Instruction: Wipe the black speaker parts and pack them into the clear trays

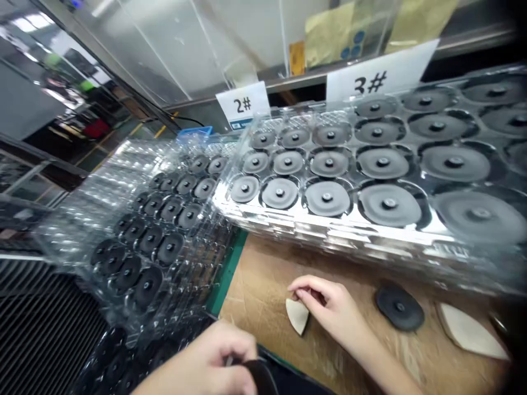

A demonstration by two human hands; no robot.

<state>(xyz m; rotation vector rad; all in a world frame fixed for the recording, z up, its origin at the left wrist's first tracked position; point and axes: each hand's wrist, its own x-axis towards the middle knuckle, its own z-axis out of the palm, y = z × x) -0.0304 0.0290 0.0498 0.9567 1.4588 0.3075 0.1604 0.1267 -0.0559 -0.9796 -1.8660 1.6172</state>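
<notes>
My left hand (222, 359), low in the view, has its fingers closed on a black disc (260, 377) that shows only in part at the bottom edge. My right hand (325, 302) is over the brown board, with thumb and forefinger pinched on the top of a cream-coloured wedge-shaped pad (297, 315). On the board to the right of that hand lies a black round disc (399, 307) with a small hub in its middle. Farther right a second cream pad (471, 332) rests on the board.
A stack of clear trays (296, 219) filled with grey discs stands behind the brown board (263, 274). More clear trays with black discs (168, 249) are at the left. Paper signs (242, 104) reading 2# and 3# stand behind. A ribbed black surface (41, 323) lies lower left.
</notes>
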